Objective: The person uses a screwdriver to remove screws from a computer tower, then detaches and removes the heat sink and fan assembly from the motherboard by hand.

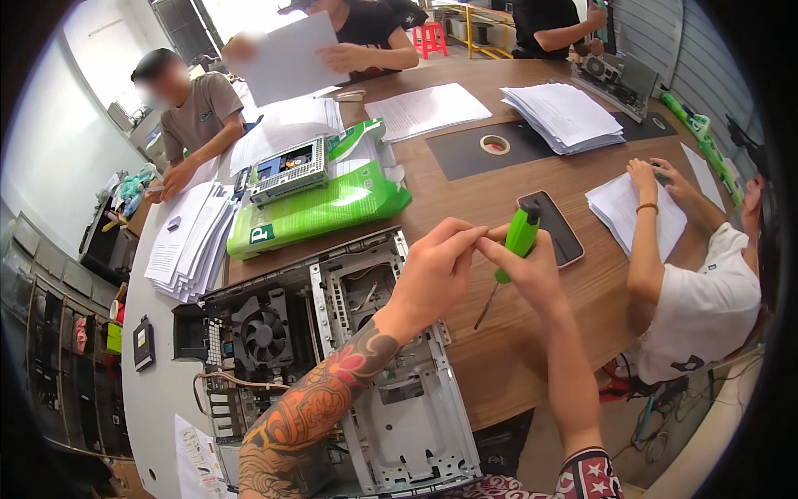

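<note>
My right hand (532,270) grips a green-and-black screwdriver (520,233), its thin shaft angled down to the left above the table. Its fingertips meet those of my left hand (436,266), which are pinched together; anything small between them is hidden. Both hands are raised over the right side of an opened desktop computer case (416,424). Inside the case a black cooling fan (262,333) shows at the left, beside a bare metal bracket. My tattooed left forearm crosses the case and covers part of it.
A metal drive cage (291,173) rests on a green plastic package (332,208) behind the case. A phone (555,231) lies beside my right hand. Paper stacks (561,116) and a tape roll (495,145) are farther off. Several people surround the table (449,195).
</note>
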`<move>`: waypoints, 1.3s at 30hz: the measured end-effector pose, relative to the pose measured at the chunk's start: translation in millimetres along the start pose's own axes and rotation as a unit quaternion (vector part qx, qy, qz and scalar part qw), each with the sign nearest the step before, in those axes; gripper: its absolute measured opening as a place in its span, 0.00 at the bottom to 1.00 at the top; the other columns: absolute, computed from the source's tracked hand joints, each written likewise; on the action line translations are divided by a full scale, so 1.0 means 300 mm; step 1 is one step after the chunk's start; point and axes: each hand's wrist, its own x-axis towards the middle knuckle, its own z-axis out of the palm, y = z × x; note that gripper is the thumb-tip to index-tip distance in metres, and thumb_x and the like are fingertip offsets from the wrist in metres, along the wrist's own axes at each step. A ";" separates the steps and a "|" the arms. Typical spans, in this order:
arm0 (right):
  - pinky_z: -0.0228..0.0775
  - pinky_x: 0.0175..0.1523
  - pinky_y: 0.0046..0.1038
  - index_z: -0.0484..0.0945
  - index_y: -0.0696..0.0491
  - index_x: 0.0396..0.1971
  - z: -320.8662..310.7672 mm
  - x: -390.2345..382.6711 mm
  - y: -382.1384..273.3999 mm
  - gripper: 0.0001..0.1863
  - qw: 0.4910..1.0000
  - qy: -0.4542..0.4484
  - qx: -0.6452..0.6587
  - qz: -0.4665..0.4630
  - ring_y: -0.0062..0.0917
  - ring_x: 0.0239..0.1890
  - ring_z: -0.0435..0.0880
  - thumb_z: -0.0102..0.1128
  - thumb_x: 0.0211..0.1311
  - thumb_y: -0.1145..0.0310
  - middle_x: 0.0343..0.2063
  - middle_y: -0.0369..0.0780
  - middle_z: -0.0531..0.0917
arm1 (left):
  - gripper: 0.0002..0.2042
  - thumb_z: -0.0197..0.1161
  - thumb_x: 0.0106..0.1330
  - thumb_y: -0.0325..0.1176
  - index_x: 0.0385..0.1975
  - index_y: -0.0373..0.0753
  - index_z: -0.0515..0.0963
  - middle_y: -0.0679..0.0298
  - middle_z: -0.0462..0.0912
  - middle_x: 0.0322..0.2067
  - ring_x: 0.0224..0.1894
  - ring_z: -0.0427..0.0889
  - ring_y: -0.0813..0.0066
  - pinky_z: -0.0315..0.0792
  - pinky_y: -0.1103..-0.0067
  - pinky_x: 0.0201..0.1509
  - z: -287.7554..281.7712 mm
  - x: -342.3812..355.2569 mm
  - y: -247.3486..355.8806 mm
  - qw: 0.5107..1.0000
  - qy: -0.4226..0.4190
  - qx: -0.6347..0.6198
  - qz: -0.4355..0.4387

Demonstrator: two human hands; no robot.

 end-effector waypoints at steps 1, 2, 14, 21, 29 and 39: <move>0.67 0.28 0.18 0.88 0.61 0.39 0.002 0.002 0.002 0.11 1.000 0.001 0.002 -0.003 0.12 0.27 0.80 0.71 0.65 0.67 0.27 0.34 0.86 | 0.13 0.64 0.63 0.16 0.46 0.34 0.85 0.57 0.86 0.40 0.39 0.88 0.60 0.81 0.73 0.43 0.000 0.001 0.001 1.000 0.004 -0.001 0.003; 0.68 0.28 0.19 0.89 0.60 0.38 0.002 0.004 0.005 0.11 1.000 0.005 0.001 -0.008 0.12 0.26 0.80 0.71 0.65 0.67 0.26 0.34 0.86 | 0.13 0.64 0.63 0.16 0.46 0.34 0.85 0.57 0.86 0.40 0.39 0.88 0.60 0.81 0.73 0.43 0.000 0.002 0.001 1.000 0.006 0.001 0.004; 0.70 0.28 0.24 0.87 0.60 0.30 -0.001 0.017 0.059 0.10 1.000 0.024 0.007 -0.020 0.14 0.23 0.79 0.69 0.61 0.66 0.17 0.34 0.82 | 0.11 0.67 0.61 0.16 0.44 0.31 0.85 0.55 0.88 0.37 0.39 0.89 0.65 0.81 0.75 0.46 0.000 0.011 0.029 0.997 -0.001 0.070 -0.012; 0.73 0.31 0.34 0.82 0.58 0.25 0.018 0.006 0.066 0.10 0.977 0.104 -0.145 -0.119 0.36 0.24 0.85 0.70 0.57 0.66 0.21 0.47 0.84 | 0.12 0.67 0.62 0.16 0.45 0.31 0.86 0.56 0.88 0.38 0.40 0.89 0.67 0.81 0.76 0.47 -0.002 0.010 0.024 0.997 -0.008 0.069 -0.020; 0.73 0.28 0.30 0.85 0.56 0.34 -0.003 0.018 0.064 0.08 0.880 0.093 -0.287 -0.368 0.31 0.23 0.85 0.72 0.53 0.77 0.24 0.41 0.85 | 0.10 0.69 0.63 0.20 0.43 0.34 0.87 0.57 0.89 0.38 0.39 0.89 0.65 0.80 0.76 0.44 -0.008 0.010 0.013 0.999 -0.001 0.003 -0.035; 0.67 0.25 0.31 0.81 0.52 0.39 -0.007 0.000 0.046 0.18 0.791 0.077 -0.442 -0.417 0.27 0.22 0.78 0.72 0.44 0.71 0.20 0.34 0.75 | 0.09 0.68 0.63 0.19 0.42 0.34 0.87 0.58 0.89 0.38 0.38 0.90 0.66 0.81 0.77 0.45 -0.015 0.009 0.000 0.998 -0.001 -0.015 -0.057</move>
